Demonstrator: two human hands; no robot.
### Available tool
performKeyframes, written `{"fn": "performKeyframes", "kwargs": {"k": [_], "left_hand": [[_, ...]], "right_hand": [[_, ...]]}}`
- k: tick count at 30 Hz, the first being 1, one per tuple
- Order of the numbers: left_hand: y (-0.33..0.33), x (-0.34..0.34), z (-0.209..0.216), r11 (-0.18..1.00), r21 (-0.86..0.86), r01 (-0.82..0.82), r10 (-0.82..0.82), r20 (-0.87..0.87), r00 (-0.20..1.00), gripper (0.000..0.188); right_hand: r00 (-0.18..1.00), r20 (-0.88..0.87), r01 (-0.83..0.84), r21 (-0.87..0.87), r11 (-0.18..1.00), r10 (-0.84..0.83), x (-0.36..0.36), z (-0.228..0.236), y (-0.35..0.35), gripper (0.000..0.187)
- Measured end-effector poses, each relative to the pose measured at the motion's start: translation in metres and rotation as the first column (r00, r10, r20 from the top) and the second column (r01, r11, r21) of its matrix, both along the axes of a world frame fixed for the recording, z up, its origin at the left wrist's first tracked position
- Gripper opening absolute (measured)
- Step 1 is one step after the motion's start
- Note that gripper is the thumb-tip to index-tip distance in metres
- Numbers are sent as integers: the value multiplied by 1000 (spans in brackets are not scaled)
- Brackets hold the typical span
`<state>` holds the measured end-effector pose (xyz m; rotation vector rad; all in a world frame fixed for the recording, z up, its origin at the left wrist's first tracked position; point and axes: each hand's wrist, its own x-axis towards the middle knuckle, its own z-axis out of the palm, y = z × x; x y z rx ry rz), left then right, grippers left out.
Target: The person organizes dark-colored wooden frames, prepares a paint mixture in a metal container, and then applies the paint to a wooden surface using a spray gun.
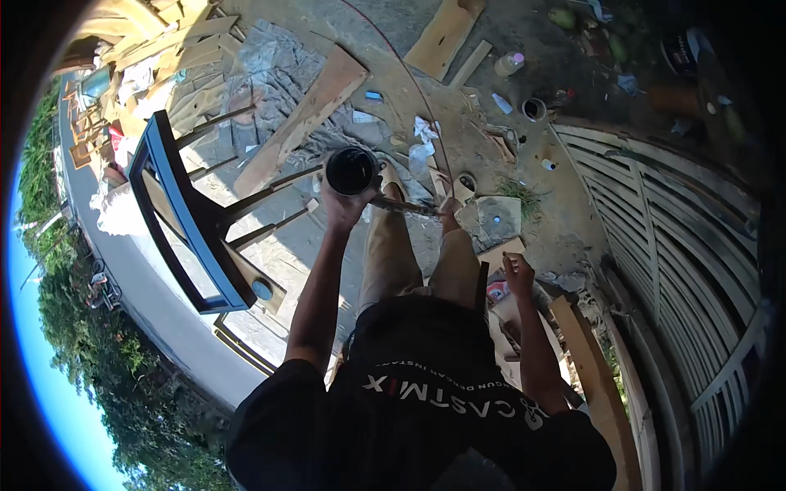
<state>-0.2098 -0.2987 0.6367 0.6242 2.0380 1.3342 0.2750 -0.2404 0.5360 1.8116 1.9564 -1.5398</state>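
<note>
My left hand [345, 209] is wrapped round a round cup [350, 172] of dark, glossy liquid, held above my lower legs. A narrow bar-like piece [408, 206] stretches from beside the cup toward a thin reddish hose [409, 75]; whether they join cannot be made out. Just left of the cup stands a dark-painted wooden table frame [190, 214] with an open middle and long slim legs. Out to the right, my right hand [518, 276] is raised with its fingers curled in. Anything pinched in it is too small to name.
A long wooden board [304, 119] and a crumpled grey sheet [274, 69] lie ahead. A dark-filled cup [534, 110] and a bottle [509, 64] stand at the upper right. A slatted pale gate [655, 245] closes the right side; a plank [596, 385] leans nearby. A road [123, 213] runs left.
</note>
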Motion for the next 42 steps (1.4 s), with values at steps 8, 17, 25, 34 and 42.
{"fn": "performKeyframes", "kwargs": {"k": [8, 17, 25, 34, 42], "left_hand": [[-7, 42, 5, 987, 81, 139, -91, -431, 898, 104], [-134, 65, 42, 946, 124, -299, 324, -326, 888, 87], [-232, 41, 68, 762, 192, -619, 639, -379, 669, 85], [-273, 52, 85, 401, 233, -886, 889, -332, 315, 82], [-263, 37, 114, 203, 154, -967, 908, -399, 127, 81]], "right_hand": [[986, -155, -44, 128, 991, 63, -36, 1, 50, 30], [469, -579, -540, 410, 735, 667, -420, 219, 70, 33], [-561, -183, -700, 626, -345, 807, -601, 243, -216, 65], [-808, 397, -193, 520, -832, 436, -625, 150, -337, 70], [-769, -251, -591, 630, -504, 588, -664, 301, -251, 73]]}}
